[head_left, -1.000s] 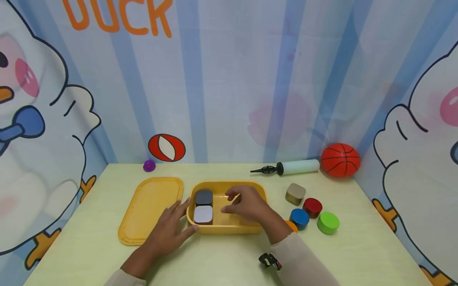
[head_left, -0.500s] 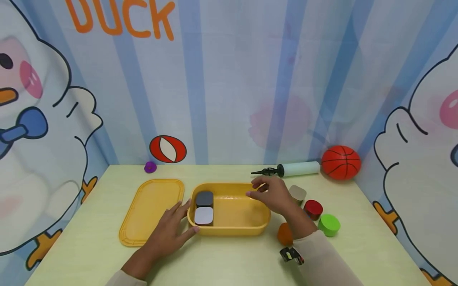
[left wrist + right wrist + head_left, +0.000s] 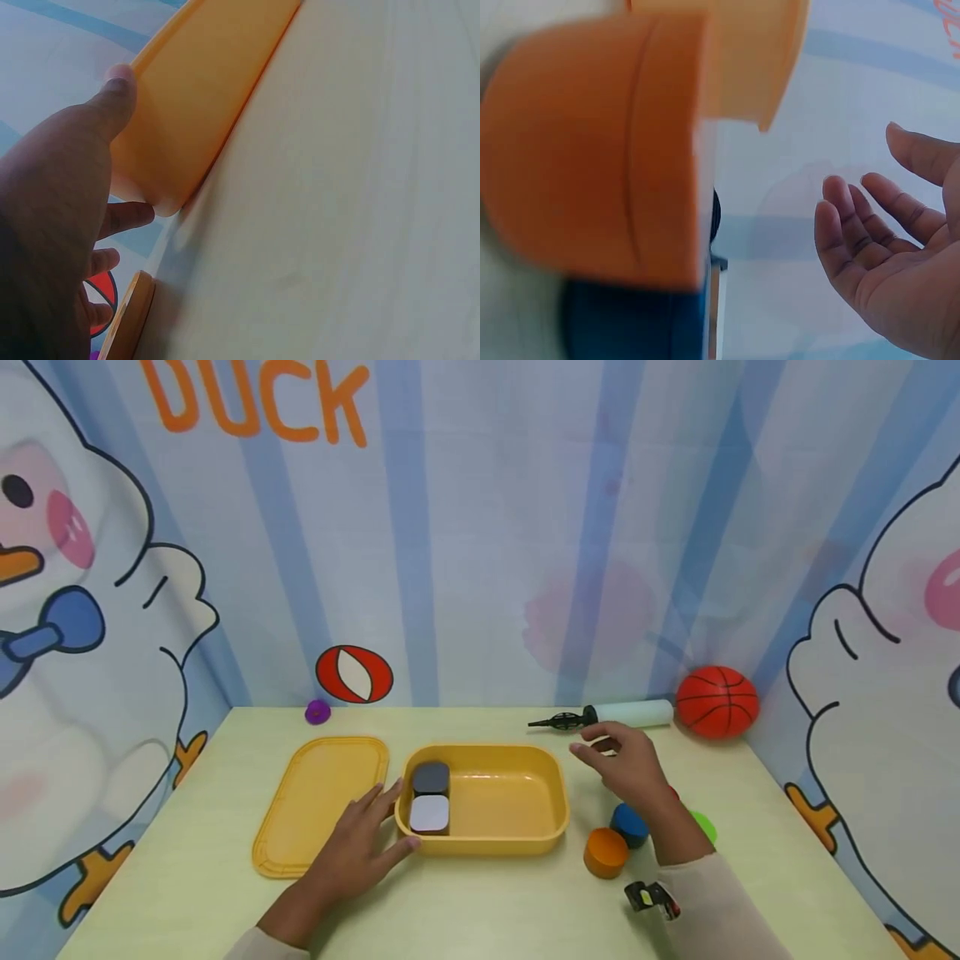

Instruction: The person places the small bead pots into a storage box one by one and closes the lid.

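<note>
A yellow plastic box (image 3: 487, 845) stands on the table, with a dark grey square block (image 3: 431, 777) and a light grey one (image 3: 429, 814) side by side at its left end. My left hand (image 3: 358, 845) rests against that end, thumb at the front rim and forefinger by the corner, fingers spread and fairly straight, as the left wrist view also shows. My right hand (image 3: 624, 767) hovers past the box's right end, fingers loosely bent and holding nothing. Below it are an orange round block (image 3: 606, 853) and a blue one (image 3: 628, 825). The hand and forearm hide most of the red and green ones.
A yellow lid (image 3: 318, 806) lies flat left of the box. Along the back are a small purple piece (image 3: 318, 712), a hand air pump (image 3: 630, 713) and a small red basketball (image 3: 717, 702). A printed duck curtain (image 3: 480, 527) rises behind the table.
My right hand has left the box's interior and moved right, over the loose blocks, now covering the tan one. My left hand has stayed at the box's left end.
</note>
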### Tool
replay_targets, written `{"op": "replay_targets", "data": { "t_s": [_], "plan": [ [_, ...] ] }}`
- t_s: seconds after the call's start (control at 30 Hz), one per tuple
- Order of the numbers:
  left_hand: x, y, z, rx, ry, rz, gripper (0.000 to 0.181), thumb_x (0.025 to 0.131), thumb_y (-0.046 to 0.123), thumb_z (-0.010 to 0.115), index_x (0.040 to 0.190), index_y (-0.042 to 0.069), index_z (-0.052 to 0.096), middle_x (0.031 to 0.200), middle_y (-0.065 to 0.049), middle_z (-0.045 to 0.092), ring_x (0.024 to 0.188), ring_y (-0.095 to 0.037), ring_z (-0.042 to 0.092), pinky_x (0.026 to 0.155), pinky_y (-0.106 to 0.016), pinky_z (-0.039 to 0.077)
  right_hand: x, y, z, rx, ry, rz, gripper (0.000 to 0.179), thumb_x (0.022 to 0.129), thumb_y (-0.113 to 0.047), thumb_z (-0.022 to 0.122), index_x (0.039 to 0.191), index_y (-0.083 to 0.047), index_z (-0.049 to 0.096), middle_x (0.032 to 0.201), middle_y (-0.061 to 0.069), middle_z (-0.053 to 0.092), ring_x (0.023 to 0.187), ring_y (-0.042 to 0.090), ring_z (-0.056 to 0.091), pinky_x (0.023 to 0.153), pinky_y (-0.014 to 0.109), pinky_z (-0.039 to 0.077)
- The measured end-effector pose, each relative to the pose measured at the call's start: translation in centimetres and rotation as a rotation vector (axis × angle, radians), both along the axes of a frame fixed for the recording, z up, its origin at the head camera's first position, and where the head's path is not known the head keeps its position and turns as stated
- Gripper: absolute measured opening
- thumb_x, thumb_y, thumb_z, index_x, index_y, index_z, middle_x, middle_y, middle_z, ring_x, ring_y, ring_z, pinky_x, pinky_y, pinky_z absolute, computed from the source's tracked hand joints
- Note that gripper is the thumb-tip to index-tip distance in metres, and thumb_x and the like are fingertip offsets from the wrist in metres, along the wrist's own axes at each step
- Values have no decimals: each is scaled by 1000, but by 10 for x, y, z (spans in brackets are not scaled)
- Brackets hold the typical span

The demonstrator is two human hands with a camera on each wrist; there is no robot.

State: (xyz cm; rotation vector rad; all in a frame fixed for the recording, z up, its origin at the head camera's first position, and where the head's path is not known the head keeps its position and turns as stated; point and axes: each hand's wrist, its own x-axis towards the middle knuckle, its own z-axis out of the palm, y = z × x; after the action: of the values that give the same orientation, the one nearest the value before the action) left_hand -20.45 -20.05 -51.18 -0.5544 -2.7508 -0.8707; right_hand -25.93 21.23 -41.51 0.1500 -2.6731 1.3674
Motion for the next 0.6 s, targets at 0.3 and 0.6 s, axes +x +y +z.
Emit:
{"op": "replay_targets", "data": {
  "t_s": [0.3,0.6],
  "plan": [
    [-1,0,0,-9,-2,-6,88,101,52,75,172,16,37,144,-14,74,158,-51,43,124,-79,31,2,35,-3,64,-41,-55,49,105,-37,75,139,-2,69,140,24,70,131,43,66,105,54,61],
    [-1,-2,-1,-3,5,-4,88,100,52,76,171,17,38,145,-16,72,156,-51,45,122,-79,34,-5,54,-16,91,-112,-69,58,108,-36,70,149,3,59,156,30,57,145,51,51,121,65,47]
  ]
}}
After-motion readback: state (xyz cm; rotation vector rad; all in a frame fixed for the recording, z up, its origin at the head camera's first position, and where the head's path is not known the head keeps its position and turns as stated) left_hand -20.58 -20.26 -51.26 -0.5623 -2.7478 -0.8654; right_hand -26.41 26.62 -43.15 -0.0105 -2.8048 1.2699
